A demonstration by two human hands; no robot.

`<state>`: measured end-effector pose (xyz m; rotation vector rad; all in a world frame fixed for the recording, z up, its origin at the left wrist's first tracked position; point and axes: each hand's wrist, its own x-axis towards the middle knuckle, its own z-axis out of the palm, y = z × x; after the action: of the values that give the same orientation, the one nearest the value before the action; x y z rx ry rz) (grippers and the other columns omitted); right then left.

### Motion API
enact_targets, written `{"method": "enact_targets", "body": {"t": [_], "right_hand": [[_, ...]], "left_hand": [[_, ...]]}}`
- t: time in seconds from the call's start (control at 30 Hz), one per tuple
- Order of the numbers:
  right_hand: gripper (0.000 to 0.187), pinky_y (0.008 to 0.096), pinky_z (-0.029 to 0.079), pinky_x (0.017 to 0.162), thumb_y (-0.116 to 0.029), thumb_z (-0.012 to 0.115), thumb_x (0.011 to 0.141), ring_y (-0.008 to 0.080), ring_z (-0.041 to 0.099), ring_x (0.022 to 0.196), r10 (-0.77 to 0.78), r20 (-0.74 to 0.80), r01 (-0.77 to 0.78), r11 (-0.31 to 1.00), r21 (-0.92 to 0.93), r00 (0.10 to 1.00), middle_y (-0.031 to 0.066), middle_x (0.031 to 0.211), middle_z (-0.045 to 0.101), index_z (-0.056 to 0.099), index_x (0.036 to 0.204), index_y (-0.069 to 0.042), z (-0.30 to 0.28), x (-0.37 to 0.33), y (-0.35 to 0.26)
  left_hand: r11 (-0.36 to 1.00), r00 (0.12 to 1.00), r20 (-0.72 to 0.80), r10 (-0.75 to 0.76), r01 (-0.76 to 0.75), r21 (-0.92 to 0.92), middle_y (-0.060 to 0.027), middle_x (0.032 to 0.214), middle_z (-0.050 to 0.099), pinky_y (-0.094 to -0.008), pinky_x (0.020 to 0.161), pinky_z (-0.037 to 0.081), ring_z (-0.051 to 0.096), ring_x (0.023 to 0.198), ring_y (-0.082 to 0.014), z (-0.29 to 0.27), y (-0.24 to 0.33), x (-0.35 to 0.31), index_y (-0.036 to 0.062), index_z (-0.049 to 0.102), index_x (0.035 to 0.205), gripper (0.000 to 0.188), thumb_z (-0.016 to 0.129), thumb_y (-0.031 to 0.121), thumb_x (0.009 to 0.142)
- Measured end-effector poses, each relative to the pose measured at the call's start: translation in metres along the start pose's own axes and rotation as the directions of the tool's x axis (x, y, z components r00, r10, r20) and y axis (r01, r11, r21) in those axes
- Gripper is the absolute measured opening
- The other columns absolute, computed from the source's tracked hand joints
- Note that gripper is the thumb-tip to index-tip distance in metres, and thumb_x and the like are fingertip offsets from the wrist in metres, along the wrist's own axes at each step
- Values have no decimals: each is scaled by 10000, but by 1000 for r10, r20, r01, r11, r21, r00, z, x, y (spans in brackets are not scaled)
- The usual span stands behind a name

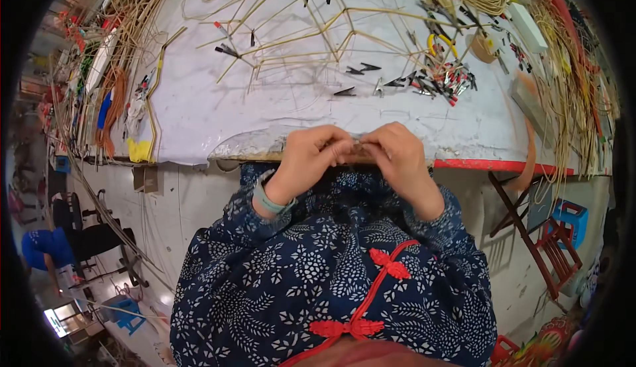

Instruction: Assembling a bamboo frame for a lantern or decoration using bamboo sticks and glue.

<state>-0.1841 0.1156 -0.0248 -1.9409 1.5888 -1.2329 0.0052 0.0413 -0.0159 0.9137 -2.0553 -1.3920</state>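
Head view: a small thin piece [353, 146], too small to identify, is pinched between the fingertips of the left hand [311, 155] and right hand [396, 155] at the near edge of the white table [199, 112]. Fine fingertip fitting appears underway; steady, precise pressure is judged necessary next.

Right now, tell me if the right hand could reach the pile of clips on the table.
Probably yes: the right hand sits at the table edge, and bare tabletop lies between it and the clips. It pinches something small with the left hand.
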Motion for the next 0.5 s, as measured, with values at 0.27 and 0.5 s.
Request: {"method": "enact_targets", "body": {"t": [0.27,0.5], "right_hand": [[158,257,490,641,-126,624,900,102,576,717,375,546,-633,161,757,749,55,857,655,638,881,30,5,22,4],[167,243,503,635,-127,627,900,126,613,740,283,588,-633,101,768,758,100,856,659,637,909,39,8,22,13]], "left_hand": [[603,966,74,-249,214,-769,-33,780,637,-198,571,474,591,667,-74,-10,-2,10,2,606,938,115,584,115,944],[745,990,-28,-142,88,-661,-49,797,639,-211,602,488,596,676,-84,-6,-4,15,-18,593,990,121,581,92,941]]}}
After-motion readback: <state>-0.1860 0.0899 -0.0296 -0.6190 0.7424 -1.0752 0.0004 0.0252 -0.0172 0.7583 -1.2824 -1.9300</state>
